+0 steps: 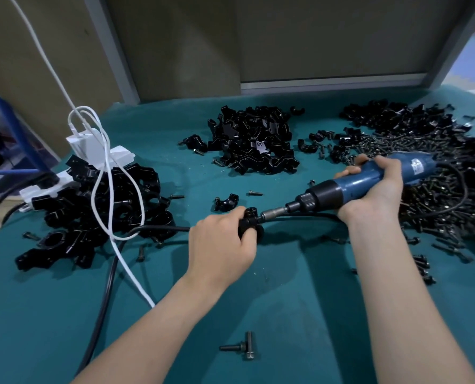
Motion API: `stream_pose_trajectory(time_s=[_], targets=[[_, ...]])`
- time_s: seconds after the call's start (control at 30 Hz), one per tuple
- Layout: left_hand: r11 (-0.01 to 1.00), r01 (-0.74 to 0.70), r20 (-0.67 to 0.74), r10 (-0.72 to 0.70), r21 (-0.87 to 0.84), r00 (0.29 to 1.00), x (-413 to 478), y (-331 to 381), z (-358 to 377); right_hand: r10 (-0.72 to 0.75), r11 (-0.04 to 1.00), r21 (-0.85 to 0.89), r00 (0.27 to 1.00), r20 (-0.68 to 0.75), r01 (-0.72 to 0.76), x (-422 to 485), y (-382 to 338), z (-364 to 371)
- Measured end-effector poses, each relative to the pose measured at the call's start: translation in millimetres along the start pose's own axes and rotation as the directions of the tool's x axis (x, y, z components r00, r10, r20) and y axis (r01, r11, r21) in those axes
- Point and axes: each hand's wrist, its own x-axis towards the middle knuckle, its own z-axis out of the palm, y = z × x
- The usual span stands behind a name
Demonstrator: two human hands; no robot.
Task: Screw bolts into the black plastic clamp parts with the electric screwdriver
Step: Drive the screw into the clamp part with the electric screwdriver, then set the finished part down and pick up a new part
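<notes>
While the left hand (221, 239) grips a black clamp part (249, 220) mid-frame, fingers curled round it, the electric screwdriver (350, 185) tip meets it. The right hand (377, 187) wraps the blue body.

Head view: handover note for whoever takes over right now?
Hands: left hand grips one clamp; right hand grips the screwdriver, bit against that clamp.
Things: bolts heaped at right; centre heap of loose clamp parts; left heap by the power strip.
Done: the left heap looks assembled, though I can't be sure.
Left: finish this clamp, then work through the centre heap.
</notes>
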Motion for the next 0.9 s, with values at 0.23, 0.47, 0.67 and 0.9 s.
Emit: stream_pose_trajectory(time_s=[0.23, 0.47, 0.67, 0.9], targets=[[0.982, 0.029, 0.019, -0.026, -0.185, 0.999, -2, -1, 11, -0.007, 1.000, 0.031, 0.997, 0.075, 0.004, 4, -1, 1], [0.875, 0.259, 0.169, -0.206, -0.408, 0.964, 0, 3, 9, -0.015, 0.993, 0.117, 0.967, 0.253, -0.015, 6, 3, -5], [0.625, 0.659, 0.667, -0.281, -0.418, 0.690, 4, -4, -16, -0.033, 0.979, 0.201, 0.932, 0.361, -0.043, 23, -3, -25], [0.343, 0.683, 0.626, -0.274, -0.645, 0.730, 46, 29, -29, 0.016, 0.999, -0.034, 0.976, 0.218, -0.008, 25, 3, -26]])
